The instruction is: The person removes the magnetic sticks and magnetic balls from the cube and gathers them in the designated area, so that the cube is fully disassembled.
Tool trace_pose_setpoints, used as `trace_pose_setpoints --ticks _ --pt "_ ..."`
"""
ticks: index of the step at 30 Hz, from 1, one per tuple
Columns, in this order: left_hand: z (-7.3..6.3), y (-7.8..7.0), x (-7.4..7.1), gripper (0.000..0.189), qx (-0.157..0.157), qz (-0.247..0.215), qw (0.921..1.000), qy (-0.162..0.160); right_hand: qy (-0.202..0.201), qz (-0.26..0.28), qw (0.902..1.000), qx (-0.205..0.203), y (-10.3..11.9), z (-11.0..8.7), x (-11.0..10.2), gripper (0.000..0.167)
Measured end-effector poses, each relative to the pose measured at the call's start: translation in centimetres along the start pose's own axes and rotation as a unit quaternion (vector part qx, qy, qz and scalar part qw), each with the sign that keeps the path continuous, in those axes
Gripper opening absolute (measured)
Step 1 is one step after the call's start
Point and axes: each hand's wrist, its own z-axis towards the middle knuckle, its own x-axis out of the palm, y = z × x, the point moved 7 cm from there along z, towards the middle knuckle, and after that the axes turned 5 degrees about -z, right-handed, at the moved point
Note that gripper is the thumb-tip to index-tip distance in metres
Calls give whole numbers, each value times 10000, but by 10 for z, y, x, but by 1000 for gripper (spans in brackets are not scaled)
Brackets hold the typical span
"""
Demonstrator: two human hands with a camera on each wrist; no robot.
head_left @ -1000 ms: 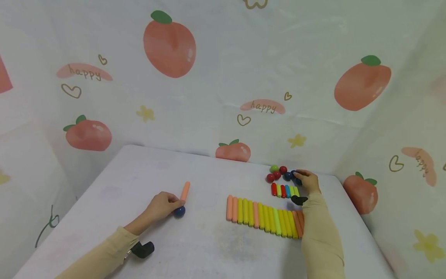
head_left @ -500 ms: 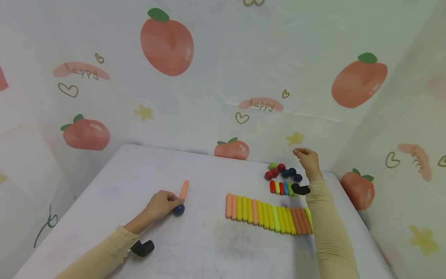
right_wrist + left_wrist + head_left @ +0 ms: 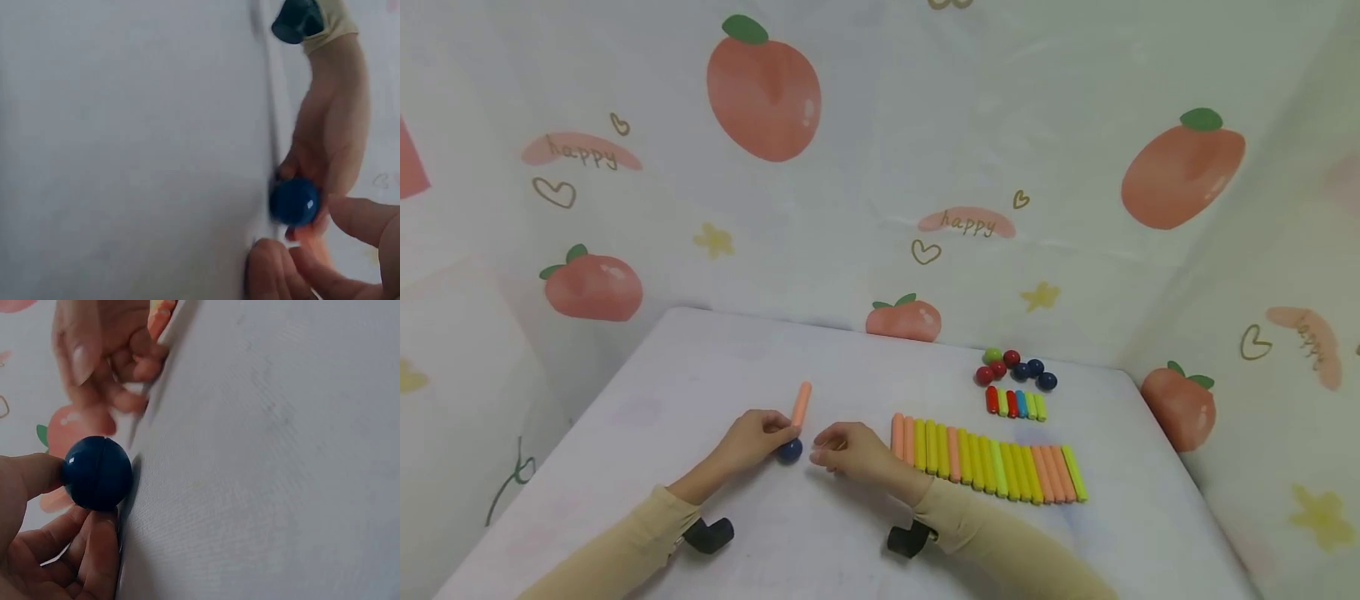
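Note:
At the left of the table my left hand (image 3: 751,443) pinches a dark blue ball (image 3: 790,451) between thumb and fingers. A seam line crosses the ball in the left wrist view. From behind it an orange stick (image 3: 802,402) points away on the table; whether the two are joined is hidden. My right hand (image 3: 859,454) is just right of the ball, fingers loosely bent, with nothing between them. In the right wrist view a small gap shows between its thumb and the ball (image 3: 295,202).
Right of centre lies a row of yellow, orange and green sticks (image 3: 972,461), partly behind my right forearm. Beyond it are short coloured rods (image 3: 1021,404), then red, green and dark blue balls (image 3: 1047,381). A patterned cloth wall (image 3: 835,208) stands behind the table.
My right hand has left the far-right balls, risen, and come across to the left beside the held ball. My left hand, the ball and the orange stick stay in place.

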Motion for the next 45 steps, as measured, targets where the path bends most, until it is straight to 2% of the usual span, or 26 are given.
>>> trace_pose_setpoints --ticks 4,9,12,15,19,23,30,36,41,45 --pt "-2 -6 -2 26 323 -173 9993 -29 -316 369 9988 -28 10 2 14 30" --pt "-5 -15 -5 28 693 -507 9963 0 -364 836 9958 -57 9 4 16 34" --pt "-7 -20 -4 29 686 -659 9954 64 -328 1173 9924 -170 6 5 17 33" --pt "-9 -26 -4 29 705 -621 9956 39 -287 1439 9888 -279 4 4 18 31" --pt "-8 -31 -4 30 910 -580 9941 -139 -326 1666 9852 -248 0 3 18 30" --pt "-5 -33 -4 33 1060 -731 9913 -277 -359 1759 9836 -159 -3 3 16 30" --pt "-3 -39 -1 33 1010 -753 9915 -316 -536 1473 9874 -206 -5 4 15 27" --pt "-3 -55 -6 34 1238 -930 9873 -342 -706 1310 9889 -44 -8 4 14 27" --pt "0 -52 -3 34 1172 -1080 9870 -189 -581 1247 9905 -31 -10 -5 8 27" --pt "5 -46 0 34 1015 -1146 9880 -205 -448 951 9945 32 -13 -18 -8 29"
